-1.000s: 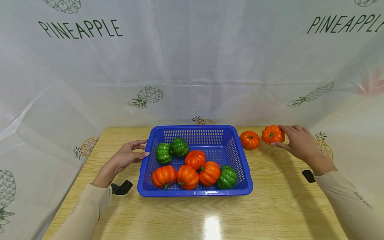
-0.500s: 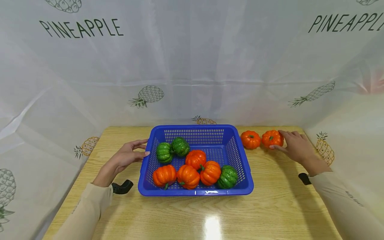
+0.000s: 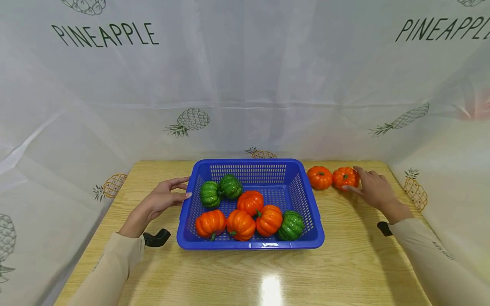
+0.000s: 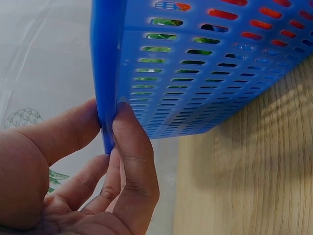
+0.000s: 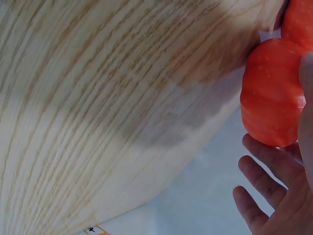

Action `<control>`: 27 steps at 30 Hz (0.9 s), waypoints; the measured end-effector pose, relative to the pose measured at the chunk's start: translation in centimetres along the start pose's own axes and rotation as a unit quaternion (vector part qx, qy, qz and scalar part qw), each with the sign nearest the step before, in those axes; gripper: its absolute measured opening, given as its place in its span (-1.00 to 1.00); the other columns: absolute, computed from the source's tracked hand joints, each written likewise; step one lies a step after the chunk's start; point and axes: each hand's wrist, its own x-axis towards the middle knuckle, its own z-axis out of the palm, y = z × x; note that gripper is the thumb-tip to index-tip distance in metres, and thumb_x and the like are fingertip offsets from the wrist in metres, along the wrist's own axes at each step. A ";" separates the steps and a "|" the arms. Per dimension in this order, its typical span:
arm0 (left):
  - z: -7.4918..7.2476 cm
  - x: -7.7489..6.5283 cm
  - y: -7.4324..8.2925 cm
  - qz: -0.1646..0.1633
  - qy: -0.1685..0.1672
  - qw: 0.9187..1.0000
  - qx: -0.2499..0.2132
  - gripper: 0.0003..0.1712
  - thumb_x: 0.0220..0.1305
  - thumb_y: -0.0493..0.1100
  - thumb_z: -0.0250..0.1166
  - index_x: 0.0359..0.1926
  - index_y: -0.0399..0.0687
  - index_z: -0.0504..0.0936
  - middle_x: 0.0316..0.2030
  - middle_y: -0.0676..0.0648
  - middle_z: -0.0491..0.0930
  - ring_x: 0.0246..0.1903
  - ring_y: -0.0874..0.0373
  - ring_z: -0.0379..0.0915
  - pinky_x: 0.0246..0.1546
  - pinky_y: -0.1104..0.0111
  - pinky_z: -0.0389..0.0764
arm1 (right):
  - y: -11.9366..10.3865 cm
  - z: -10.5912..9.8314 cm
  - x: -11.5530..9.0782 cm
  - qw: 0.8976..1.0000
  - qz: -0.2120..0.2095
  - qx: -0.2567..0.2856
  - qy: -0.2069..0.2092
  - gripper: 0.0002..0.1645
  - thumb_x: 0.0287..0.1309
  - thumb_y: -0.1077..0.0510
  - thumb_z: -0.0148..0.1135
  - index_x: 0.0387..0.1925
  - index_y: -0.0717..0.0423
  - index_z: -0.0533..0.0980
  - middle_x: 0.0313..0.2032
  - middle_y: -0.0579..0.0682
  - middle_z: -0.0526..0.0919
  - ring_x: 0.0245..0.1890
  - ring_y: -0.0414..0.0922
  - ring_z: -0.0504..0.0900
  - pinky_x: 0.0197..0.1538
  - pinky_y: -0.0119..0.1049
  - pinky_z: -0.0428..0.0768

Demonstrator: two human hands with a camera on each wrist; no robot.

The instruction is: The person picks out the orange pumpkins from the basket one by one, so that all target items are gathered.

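Nearest, on the wood-grain desk, a rectangular blue plastic basket holds ribbed orange and green pumpkins, its rim pinched by the left hand; beyond its right side, the right hand grips a glossy ribbed orange pumpkin beside another orange pumpkin

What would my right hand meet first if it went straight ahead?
The orange pumpkin your right hand grips; past it, probably the neighboring orange pumpkin or the curtain, though depth is unclear.

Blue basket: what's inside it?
Four orange pumpkins and three green pumpkins. The basket shows bare perforated floor toward the far right; the floor beneath the pumpkins is covered, so anything under them can't be seen.
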 end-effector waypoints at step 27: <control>-0.1 -0.2 -0.1 0.004 0.000 1.000 -0.002 -0.19 0.53 -0.31 0.26 0.63 -0.37 0.11 0.32 -0.48 0.34 -0.16 0.21 0.70 0.02 0.27 0.77 | 0.2 0.1 0.0 0.997 0.030 0.005 -0.077 0.02 0.63 -0.31 -0.08 0.58 0.49 0.06 0.32 0.64 0.34 0.27 0.62 0.31 0.26 0.54 0.37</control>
